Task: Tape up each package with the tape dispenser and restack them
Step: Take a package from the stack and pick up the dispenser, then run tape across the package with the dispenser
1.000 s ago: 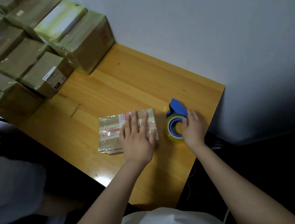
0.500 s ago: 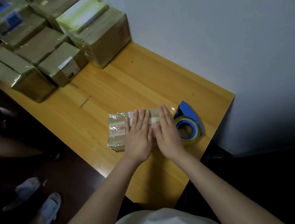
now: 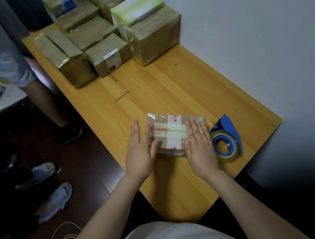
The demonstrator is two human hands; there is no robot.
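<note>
Package (image 3: 172,135) ends hidden by flat left hand (image 3: 140,154), right hand (image 3: 199,145).

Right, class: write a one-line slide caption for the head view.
Left hand and right hand flank a taped package on the table, tape dispenser beside it.

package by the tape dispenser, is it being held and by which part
The package is pressed between straight-fingered hands: left hand at its left end, right hand on its right end.
</note>
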